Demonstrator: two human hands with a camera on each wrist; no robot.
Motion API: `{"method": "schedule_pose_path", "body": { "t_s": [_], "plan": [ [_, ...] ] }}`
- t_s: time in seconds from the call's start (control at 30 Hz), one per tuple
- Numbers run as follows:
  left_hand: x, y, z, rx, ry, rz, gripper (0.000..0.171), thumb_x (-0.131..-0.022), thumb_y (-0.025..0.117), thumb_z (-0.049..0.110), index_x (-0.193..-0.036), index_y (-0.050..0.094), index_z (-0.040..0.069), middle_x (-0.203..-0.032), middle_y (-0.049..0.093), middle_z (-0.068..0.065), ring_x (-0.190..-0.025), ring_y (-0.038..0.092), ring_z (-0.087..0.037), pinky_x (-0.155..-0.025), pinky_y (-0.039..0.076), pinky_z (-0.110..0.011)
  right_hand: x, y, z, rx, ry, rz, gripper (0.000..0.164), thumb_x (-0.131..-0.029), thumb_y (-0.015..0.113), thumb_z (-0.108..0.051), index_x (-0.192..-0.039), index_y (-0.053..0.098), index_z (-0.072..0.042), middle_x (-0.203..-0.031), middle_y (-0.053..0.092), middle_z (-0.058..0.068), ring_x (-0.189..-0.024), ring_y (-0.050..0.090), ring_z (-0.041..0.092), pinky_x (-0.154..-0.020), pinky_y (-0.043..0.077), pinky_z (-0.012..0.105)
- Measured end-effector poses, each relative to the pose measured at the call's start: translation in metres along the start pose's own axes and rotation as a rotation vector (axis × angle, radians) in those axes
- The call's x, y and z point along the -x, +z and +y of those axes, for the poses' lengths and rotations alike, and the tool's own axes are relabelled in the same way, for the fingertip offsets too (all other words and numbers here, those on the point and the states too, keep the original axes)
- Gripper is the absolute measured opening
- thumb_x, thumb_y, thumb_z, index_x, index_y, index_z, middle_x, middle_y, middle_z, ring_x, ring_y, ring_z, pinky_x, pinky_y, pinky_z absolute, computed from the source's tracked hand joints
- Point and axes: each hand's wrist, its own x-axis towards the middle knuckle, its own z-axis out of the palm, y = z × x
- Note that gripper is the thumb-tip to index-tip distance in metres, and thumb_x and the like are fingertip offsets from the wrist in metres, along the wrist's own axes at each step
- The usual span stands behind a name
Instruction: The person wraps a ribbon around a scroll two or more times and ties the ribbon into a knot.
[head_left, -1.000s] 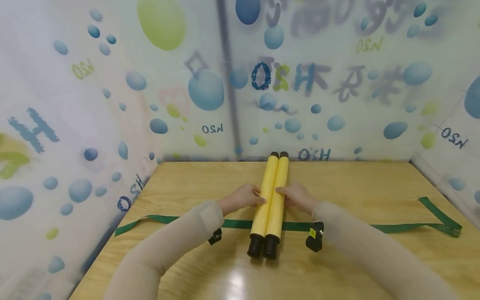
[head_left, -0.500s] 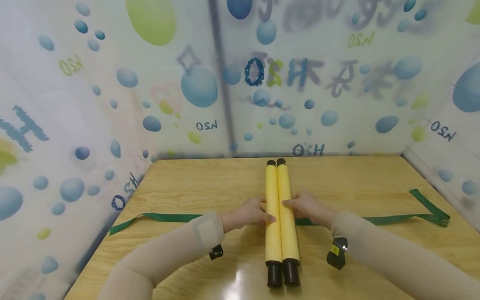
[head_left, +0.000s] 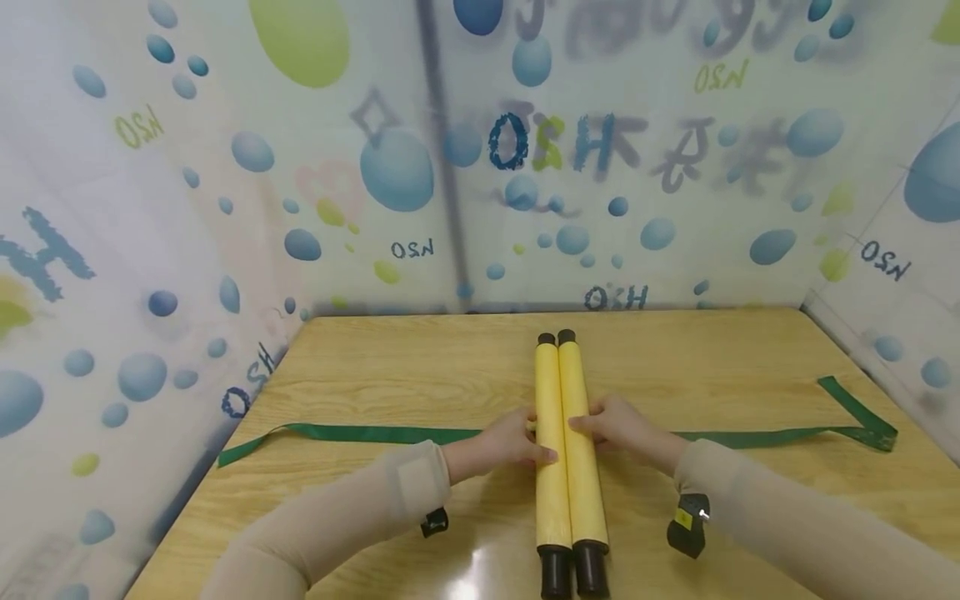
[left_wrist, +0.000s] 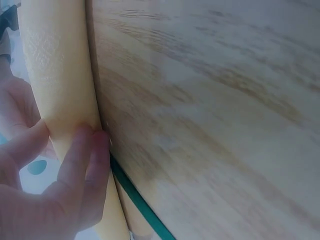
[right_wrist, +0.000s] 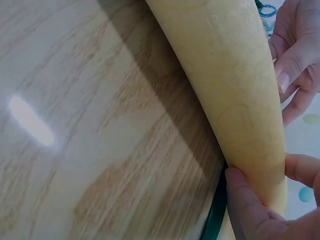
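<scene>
- The left tube (head_left: 549, 404) and the right tube (head_left: 583, 471), both yellow, lie side by side about midway between the left and right edges of the desk (head_left: 390, 358); they run from front to back, their far ends appearing just short of the far edge.
- The left hand (head_left: 506, 440) pinches the left tube from its outer side, thumb over the top; the right hand (head_left: 624, 425) pinches the right tube likewise, its fingers reaching round underneath. Whether the tubes rest on the desk or hang slightly above it, I cannot tell.
- Both tubes look straight and fairly stiff, with no dent showing at the fingertips; I judge them light, perhaps hollow, and not very fragile.
- The yellow surface looks matt to faintly shiny, so a modest pinch should be enough; being round, a loose tube could roll towards the left or right edge.
- Around mid-length, as now, seems the best place for the grip, for balance. The black end caps (head_left: 555, 573) look smoother, probably slippier, and may be separate pieces.
- The green ribbon (head_left: 435, 435) passes beneath, nearly from left edge to right; thin and limp, it could shift if fingertips catch it.
</scene>
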Motion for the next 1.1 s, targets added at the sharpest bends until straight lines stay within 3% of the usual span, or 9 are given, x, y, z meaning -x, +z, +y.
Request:
{"method": "schedule_pose_path", "body": {
  "t_s": [0.2,0.43,0.53,0.63,0.7,0.8,0.87,0.93,1.1],
  "plan": [
    [0.002,0.003,-0.005,-0.066,0.017,0.030,0.064,-0.077,0.075,0.004,-0.128,0.039,-0.009,-0.086,0.064,-0.015,-0.076,0.065,-0.023,-0.065,0.054,-0.032,0.000,0.001,0.006,0.181,-0.036,0.038,0.027,-0.085,0.066,-0.020,-0.084,0.058,0.006,-0.074,0.058,0.007,-0.066,0.055,0.017,-0.059,0.048,0.030],
    [0.003,0.002,-0.007,-0.088,-0.013,0.014,0.066,-0.079,0.076,0.010,-0.130,0.038,-0.008,-0.087,0.063,-0.014,-0.074,0.065,-0.024,-0.065,0.055,-0.036,-0.003,-0.001,0.010,0.263,-0.015,0.020,0.026,-0.086,0.065,-0.023,-0.079,0.057,0.001,-0.067,0.056,0.005,-0.057,0.052,0.015,-0.053,0.045,0.027],
    [0.003,-0.007,-0.003,-0.283,0.021,0.037,0.058,-0.083,0.072,0.021,-0.128,0.046,-0.004,-0.093,0.064,-0.013,-0.076,0.064,-0.021,-0.065,0.053,-0.034,-0.003,-0.009,0.007,0.371,-0.063,0.004,0.030,-0.091,0.058,-0.028,-0.083,0.060,0.001,-0.068,0.055,0.005,-0.058,0.051,0.014,-0.054,0.045,0.028],
    [0.006,-0.020,-0.002,-0.636,0.132,0.116,0.047,-0.086,0.068,0.030,-0.122,0.058,0.003,-0.103,0.064,-0.010,-0.086,0.062,-0.022,-0.070,0.051,-0.033,-0.005,-0.019,0.009,0.510,-0.174,0.022,0.031,-0.095,0.052,-0.026,-0.088,0.063,0.002,-0.069,0.054,0.004,-0.060,0.048,0.015,-0.055,0.042,0.030],
    [0.009,-0.027,-0.003,-0.851,0.205,0.180,0.038,-0.087,0.066,0.031,-0.116,0.063,0.006,-0.107,0.063,-0.008,-0.095,0.060,-0.024,-0.077,0.051,-0.036,-0.005,-0.026,0.014,0.600,-0.257,0.044,0.026,-0.095,0.053,-0.019,-0.092,0.063,0.005,-0.077,0.060,0.007,-0.067,0.054,0.020,-0.061,0.046,0.034],
    [0.013,-0.034,-0.008,-1.075,0.267,0.230,0.030,-0.088,0.065,0.030,-0.111,0.066,0.010,-0.106,0.063,-0.006,-0.096,0.058,-0.025,-0.079,0.049,-0.041,-0.003,-0.035,0.021,0.704,-0.351,0.052,0.016,-0.089,0.060,-0.010,-0.092,0.065,0.005,-0.084,0.064,0.011,-0.077,0.061,0.027,-0.068,0.051,0.040],
    [0.014,-0.037,-0.010,-1.153,0.276,0.229,0.027,-0.088,0.065,0.028,-0.108,0.068,0.011,-0.102,0.064,-0.005,-0.092,0.059,-0.023,-0.076,0.049,-0.041,0.000,-0.038,0.025,0.771,-0.388,0.050,0.016,-0.086,0.063,-0.009,-0.095,0.066,0.004,-0.091,0.065,0.014,-0.086,0.062,0.031,-0.074,0.051,0.042],
    [0.015,-0.039,-0.012,-1.200,0.269,0.220,0.025,-0.087,0.066,0.028,-0.106,0.068,0.012,-0.099,0.065,-0.004,-0.089,0.060,-0.021,-0.074,0.049,-0.039,0.003,-0.040,0.029,0.822,-0.399,0.051,0.016,-0.084,0.066,-0.010,-0.095,0.067,0.002,-0.090,0.065,0.011,-0.084,0.061,0.030,-0.074,0.051,0.042],
    [0.013,-0.041,-0.015,-1.212,0.212,0.186,0.023,-0.087,0.066,0.029,-0.104,0.068,0.013,-0.097,0.064,-0.003,-0.088,0.059,-0.020,-0.077,0.048,-0.040,0.006,-0.040,0.035,0.889,-0.377,0.066,0.019,-0.081,0.070,-0.013,-0.096,0.066,-0.004,-0.090,0.063,0.006,-0.083,0.056,0.026,-0.073,0.049,0.042]
  ]
}}
